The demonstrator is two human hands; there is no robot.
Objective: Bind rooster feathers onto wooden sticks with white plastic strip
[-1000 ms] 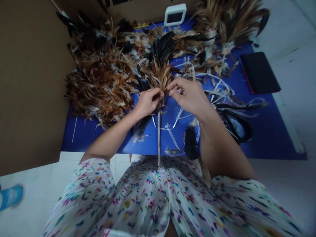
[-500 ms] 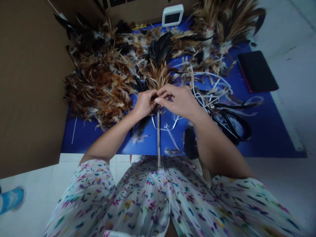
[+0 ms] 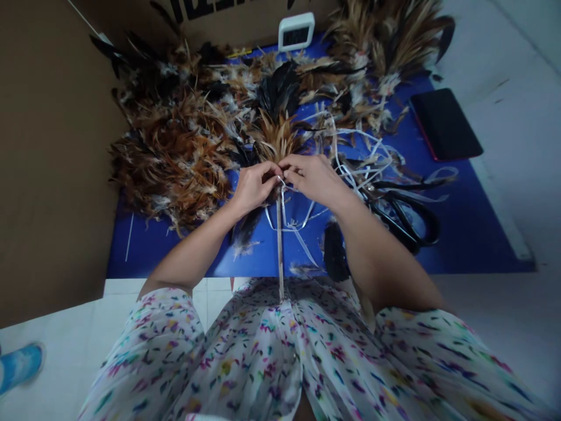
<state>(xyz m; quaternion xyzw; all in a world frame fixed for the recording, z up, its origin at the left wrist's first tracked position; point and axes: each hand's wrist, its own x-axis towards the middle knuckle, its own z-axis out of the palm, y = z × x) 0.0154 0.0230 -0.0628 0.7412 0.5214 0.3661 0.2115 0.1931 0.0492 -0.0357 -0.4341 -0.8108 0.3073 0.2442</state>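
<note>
A feather duster lies pointing away from me, its thin wooden stick reaching back to my shirt. Brown feathers fan out at its head, with long black feathers beyond. My left hand is closed in a pinch at the base of the feathers. Touching it from the other side, my right hand is also pinched, thumb against fingers. A narrow white ribbon runs from between the fingertips and loops down over the table. The fingers hide the binding point itself.
Loose brown feathers are heaped at left. Tangled white ribbon and black-handled scissors lie at right, near a dark tablet-like device. A small white display stands behind. Cardboard walls the left side of the blue table.
My fingertips have moved slightly apart, and a strand of white ribbon now shows between them, hanging beside the stick. The whole view has shifted a little.
</note>
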